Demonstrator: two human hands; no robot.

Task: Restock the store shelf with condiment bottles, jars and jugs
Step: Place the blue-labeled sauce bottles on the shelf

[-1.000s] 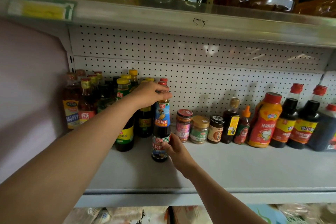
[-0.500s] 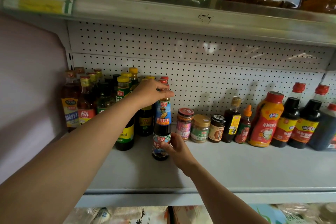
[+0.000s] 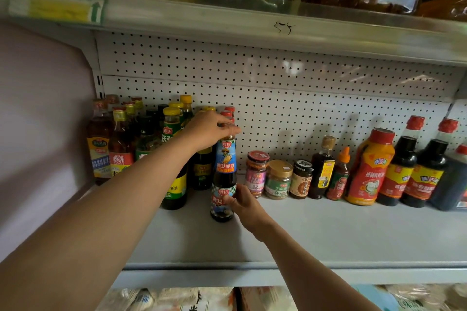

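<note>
Grey shelf (image 3: 328,235) carries the sauce bottle (image 3: 223,179) upright just left of the jars (image 3: 257,174), left hand (image 3: 207,131) pinching its cap, right hand (image 3: 243,203) gripping its base, apparently squaring it into line.

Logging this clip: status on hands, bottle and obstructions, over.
Left hand grips the oyster sauce bottle at its cap, right hand holds its lower label. Bottle upright on shelf. Jars close on its right, bottles behind.
</note>
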